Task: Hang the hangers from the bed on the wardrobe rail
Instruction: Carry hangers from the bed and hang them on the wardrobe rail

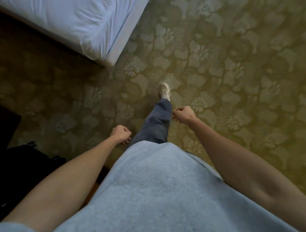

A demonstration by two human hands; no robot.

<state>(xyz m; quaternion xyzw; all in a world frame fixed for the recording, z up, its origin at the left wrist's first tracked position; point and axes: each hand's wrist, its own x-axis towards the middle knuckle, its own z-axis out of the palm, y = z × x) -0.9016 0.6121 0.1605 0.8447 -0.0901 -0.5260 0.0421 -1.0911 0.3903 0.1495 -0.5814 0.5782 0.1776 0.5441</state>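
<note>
- Closest to the camera, a light blue fleece top (161,198) fills the lower middle of the view, with a bare forearm reaching out on each side.
- Left hand (121,134) hangs beside the hip, fingers curled into a loose fist, holding nothing.
- Right hand (183,115) sits further forward, just beside the trouser leg, fingers likewise curled and holding nothing.
- Dark bag (18,160) lies on the floor at the lower left.
- Blue trouser leg (157,123) stretches forward, ending in a pale shoe (164,91) on the green floral carpet (242,67).
- Bed (65,13) occupies the upper left corner, its white sheet wrinkled; no hangers show on the visible part.
</note>
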